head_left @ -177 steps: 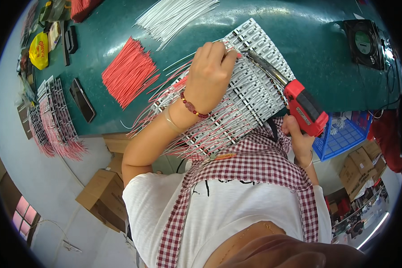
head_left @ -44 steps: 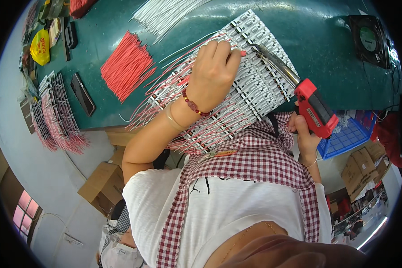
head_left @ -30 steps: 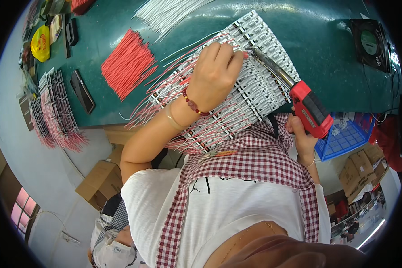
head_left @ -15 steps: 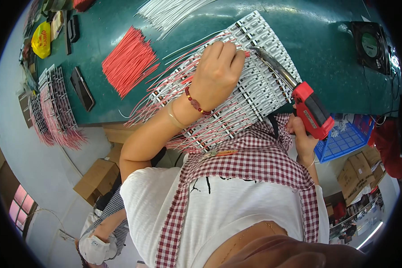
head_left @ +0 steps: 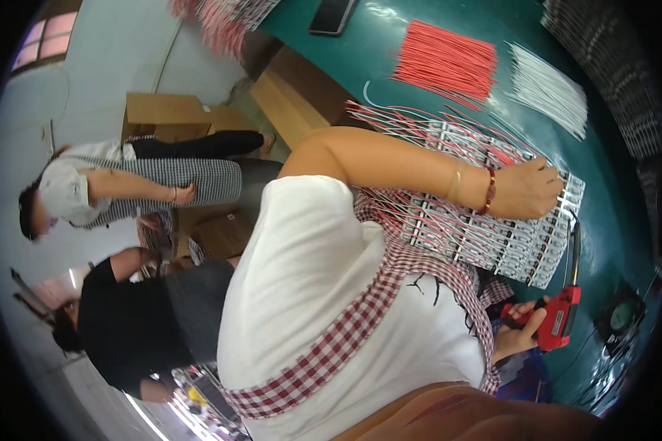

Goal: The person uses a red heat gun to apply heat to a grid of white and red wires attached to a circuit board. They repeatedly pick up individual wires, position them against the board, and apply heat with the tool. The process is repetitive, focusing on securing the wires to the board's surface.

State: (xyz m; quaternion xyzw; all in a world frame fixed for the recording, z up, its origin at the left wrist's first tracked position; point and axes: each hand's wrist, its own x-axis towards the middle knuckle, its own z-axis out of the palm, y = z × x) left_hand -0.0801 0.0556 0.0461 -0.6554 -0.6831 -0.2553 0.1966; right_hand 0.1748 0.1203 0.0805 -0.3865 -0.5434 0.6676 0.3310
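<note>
My left hand [head_left: 526, 189] lies over a panel of small white-and-black modules [head_left: 522, 253], its fingers bent and closed near the panel's right edge. What they pinch is hidden beneath the hand. Red and white wires [head_left: 449, 228] trail leftward from the panel. At the lower right, my right hand [head_left: 518, 334] grips a red soldering gun [head_left: 559, 320]. The gun's metal nozzle points up, and its thin bent tip reaches the panel's edge just beside my left fingers.
On the green table [head_left: 390, 44] lie a pile of red wires [head_left: 446, 62], a pile of white wires [head_left: 548, 88] and a phone [head_left: 332, 16]. A black fan [head_left: 619, 316] is at the right. Cardboard boxes [head_left: 165, 114] and two people [head_left: 154, 176] are at the left.
The view has swung left, so the panel and both hands appear farther right. Two people now show more fully at the left. My right hand keeps its hold on the soldering gun.
</note>
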